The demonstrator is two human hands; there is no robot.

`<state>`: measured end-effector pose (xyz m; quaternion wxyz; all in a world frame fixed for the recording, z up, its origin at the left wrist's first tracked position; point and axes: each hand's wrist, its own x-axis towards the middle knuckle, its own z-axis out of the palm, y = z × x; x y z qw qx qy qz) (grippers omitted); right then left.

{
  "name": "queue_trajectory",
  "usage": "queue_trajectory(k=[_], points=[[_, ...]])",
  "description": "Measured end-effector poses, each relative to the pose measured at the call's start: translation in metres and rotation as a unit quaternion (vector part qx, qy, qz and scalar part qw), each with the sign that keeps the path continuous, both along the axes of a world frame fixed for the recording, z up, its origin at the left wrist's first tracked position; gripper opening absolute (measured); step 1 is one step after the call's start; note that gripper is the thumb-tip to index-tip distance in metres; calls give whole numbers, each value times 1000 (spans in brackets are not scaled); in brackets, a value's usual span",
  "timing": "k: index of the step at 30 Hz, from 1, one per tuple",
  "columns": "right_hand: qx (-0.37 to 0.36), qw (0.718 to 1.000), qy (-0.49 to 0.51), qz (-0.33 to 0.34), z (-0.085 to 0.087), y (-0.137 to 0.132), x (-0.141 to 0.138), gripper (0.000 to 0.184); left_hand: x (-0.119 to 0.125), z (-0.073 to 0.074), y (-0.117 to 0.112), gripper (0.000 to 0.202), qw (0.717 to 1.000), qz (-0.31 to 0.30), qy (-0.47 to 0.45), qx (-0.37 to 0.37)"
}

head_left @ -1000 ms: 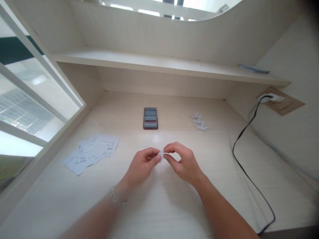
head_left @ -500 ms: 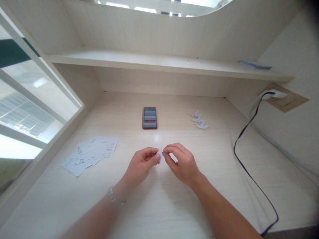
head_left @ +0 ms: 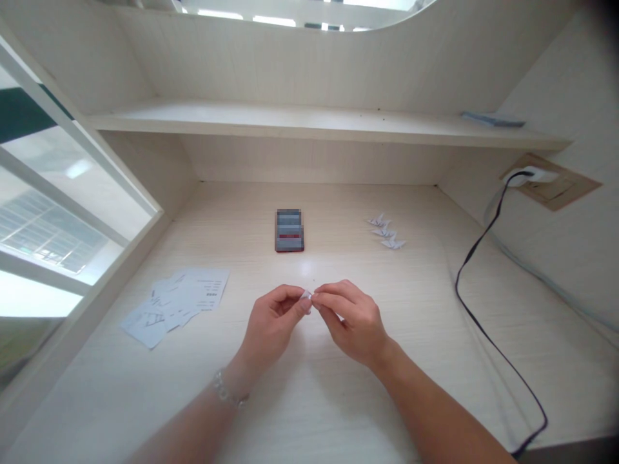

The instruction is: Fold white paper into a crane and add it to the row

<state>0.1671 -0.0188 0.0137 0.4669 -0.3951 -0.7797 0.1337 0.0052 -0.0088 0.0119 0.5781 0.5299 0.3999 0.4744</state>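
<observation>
A small folded piece of white paper is pinched between the fingertips of both hands, just above the pale wooden desk. My left hand, with a bracelet on its wrist, grips the paper from the left. From the right, my right hand grips it with thumb and forefinger. Most of the paper is hidden by the fingers.
A dark phone lies behind the hands. Three small folded paper figures sit at the back right. Several printed paper slips lie at the left. A black cable runs from a wall socket along the right side. A shelf spans the back.
The hands have closed in on the paper, which now shows less between the fingertips. The view has tilted slightly; nothing else on the desk has moved.
</observation>
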Motion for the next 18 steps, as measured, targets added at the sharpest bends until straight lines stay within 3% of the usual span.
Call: queue_trajectory(k=[11, 18], points=[[-115, 988, 97, -14, 9, -6, -10, 12, 2, -3, -1, 10, 999, 46, -19, 20], [-106, 990, 91, 8, 6, -4, -7, 12, 1, -1, -2, 8, 999, 35, 0, 19]])
